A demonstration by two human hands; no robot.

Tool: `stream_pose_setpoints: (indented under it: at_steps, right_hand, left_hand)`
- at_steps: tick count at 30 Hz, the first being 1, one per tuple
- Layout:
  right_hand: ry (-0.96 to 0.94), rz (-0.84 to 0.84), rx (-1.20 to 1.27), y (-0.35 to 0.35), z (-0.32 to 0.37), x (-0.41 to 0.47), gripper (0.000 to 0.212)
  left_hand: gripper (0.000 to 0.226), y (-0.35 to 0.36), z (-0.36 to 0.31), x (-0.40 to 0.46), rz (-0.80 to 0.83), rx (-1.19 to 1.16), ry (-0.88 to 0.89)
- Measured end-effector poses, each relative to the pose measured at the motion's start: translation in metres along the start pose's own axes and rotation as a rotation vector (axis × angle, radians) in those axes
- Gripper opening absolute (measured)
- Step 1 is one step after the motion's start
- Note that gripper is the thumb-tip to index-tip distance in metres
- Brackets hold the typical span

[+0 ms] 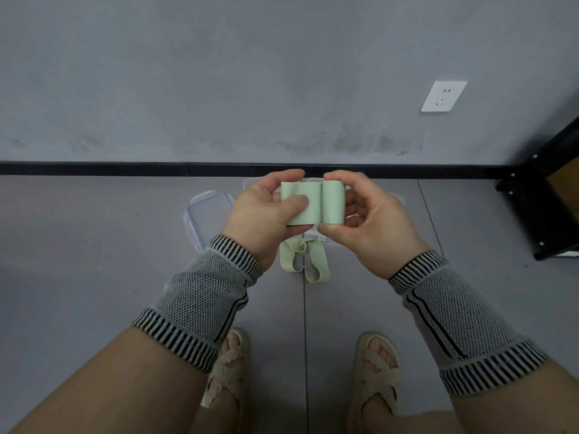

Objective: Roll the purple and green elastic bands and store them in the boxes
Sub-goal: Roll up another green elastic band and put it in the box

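Green elastic band [308, 203]: left hand [266, 211] is pinching its flat end, thumb on top. Right hand [369, 220] is gripping its rolled end.

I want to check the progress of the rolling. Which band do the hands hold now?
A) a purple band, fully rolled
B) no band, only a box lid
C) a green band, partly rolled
C: both hands hold the green band, a roll at its right end, the rest flat.

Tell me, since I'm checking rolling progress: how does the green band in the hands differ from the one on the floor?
The held band is flat and partly rolled, gripped by the left hand and right hand; the floor band lies loose in loops, untouched. Both are pale green.
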State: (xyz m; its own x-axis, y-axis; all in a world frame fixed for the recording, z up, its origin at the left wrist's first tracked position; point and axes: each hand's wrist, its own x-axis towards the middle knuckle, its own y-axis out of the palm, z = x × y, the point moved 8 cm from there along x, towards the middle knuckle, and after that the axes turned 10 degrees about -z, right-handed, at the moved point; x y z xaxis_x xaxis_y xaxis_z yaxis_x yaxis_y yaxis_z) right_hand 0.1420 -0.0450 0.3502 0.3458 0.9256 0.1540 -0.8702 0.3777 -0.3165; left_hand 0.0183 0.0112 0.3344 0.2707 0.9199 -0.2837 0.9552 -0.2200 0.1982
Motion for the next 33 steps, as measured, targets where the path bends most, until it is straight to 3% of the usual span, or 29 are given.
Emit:
stream_pose_setpoints:
  at_steps: [6,19,24,29,33]
  right_hand:
    - [-0.007,0.087,0.050,0.000,0.007,-0.002,0.061]
    - [-0.069,-0.061,-0.152,-0.002,0.001,0.001,0.057]
    - [-0.117,-0.074,-0.268,0.005,0.004,0.000,0.061]
    - [-0.055,-0.002,-0.183,0.006,0.000,-0.001,0.081]
    - [-0.038,0.052,-0.095,0.008,0.001,-0.003,0.075]
  left_hand:
    - [0.032,-0.011,-0.004,0.004,0.008,-0.010,-0.026]
    - [0.033,0.006,-0.005,-0.002,0.008,0.042,0.078]
    - [0.038,0.003,-0.004,-0.002,-0.097,0.176,0.155]
    - [0.031,-0.004,-0.005,0.002,-0.059,0.047,0.031]
    - [0.033,-0.003,-0.003,0.000,0.023,0.013,-0.031]
